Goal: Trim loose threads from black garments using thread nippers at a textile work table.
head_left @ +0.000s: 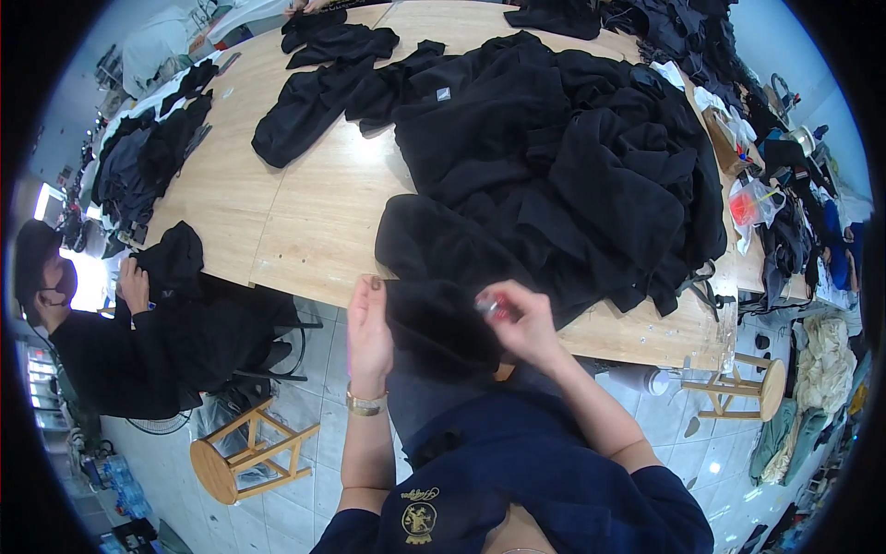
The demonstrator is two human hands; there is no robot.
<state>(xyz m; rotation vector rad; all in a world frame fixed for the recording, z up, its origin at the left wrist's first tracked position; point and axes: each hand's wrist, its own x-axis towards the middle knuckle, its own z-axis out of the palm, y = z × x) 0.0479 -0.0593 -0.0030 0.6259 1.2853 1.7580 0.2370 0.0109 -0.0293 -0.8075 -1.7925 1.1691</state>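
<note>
At the table's near edge, my left hand (369,319) grips the edge of a black garment (443,319), thumb and fingers closed on the cloth. The cloth hangs between my two hands and over my lap. My right hand (521,323) is closed around a small red-and-silver tool (498,310), held close against the garment's right side. Fingers cover most of that tool, so its exact kind cannot be told. Just beyond lies a large heap of black garments (609,175), one with a small white label (443,93).
The wooden table (323,212) also bears black pieces (309,106) farther off. At left a seated person (120,342) handles black cloth. Wooden stools (214,471) stand left and right (773,390). A plastic cup with red contents (744,207) sits at the right.
</note>
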